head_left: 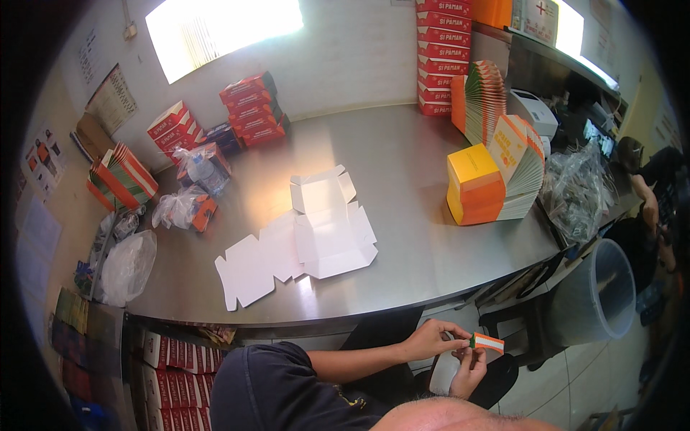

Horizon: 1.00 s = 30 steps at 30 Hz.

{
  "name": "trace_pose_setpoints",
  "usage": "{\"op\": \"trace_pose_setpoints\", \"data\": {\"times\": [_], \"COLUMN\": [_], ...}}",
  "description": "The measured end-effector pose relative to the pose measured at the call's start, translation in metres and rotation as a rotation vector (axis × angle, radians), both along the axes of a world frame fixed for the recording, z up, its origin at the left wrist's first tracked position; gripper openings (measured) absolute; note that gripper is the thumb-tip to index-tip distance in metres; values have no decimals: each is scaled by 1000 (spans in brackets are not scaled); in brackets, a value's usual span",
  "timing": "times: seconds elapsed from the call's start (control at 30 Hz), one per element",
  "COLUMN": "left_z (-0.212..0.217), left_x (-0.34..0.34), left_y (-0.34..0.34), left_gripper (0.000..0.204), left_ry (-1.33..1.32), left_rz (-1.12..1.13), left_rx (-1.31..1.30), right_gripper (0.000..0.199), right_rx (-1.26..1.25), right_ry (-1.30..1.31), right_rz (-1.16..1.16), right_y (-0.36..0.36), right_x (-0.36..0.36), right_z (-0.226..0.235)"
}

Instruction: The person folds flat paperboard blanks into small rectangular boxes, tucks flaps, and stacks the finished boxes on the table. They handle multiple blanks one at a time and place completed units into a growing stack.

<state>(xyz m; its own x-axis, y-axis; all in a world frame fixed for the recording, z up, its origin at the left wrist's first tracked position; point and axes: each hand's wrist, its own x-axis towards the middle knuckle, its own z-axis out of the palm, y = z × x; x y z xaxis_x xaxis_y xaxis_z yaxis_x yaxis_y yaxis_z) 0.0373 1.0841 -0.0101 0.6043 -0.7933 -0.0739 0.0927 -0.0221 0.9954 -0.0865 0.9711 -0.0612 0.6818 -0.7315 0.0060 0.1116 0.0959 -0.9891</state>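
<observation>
Just off the table's near edge, my left hand (433,340) and my right hand (468,373) come together below the tabletop. Fingers of both hands pinch a small orange, white and green piece (489,343), which looks like a flat packet or strip; its exact kind I cannot tell. Beside my right palm is a whitish rounded object (445,371), partly hidden. On the metal table (410,266) lies an unfolded white carton blank (338,241), its flaps spread, with another flat section (248,276) reaching left.
Red boxes (255,111) are stacked at the back left, with a taller red stack (444,57) at the back right. Fanned orange-green cartons (485,100) and a yellow-orange box (474,183) stand on the right. A clear plastic bin (593,291) is beside the table; another person (650,208) is beyond.
</observation>
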Motion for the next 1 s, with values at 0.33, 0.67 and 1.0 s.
{"op": "trace_pose_setpoints", "data": {"times": [0.33, 0.67, 1.0], "left_z": [-7, -9, -27], "left_x": [0, -6, -16], "left_y": [-3, 1, -6], "left_gripper": [31, 26, 34], "left_ry": [-58, -256, -493], "left_rz": [-28, 55, 194], "left_rx": [-12, -105, -151], "right_gripper": [13, 16, 21], "right_rx": [128, -14, -65], "right_ry": [-78, -82, -55], "right_rz": [-11, -127, -157], "right_y": [0, 13, 16], "right_x": [-5, 1, -2], "right_z": [4, 9, -13]}}
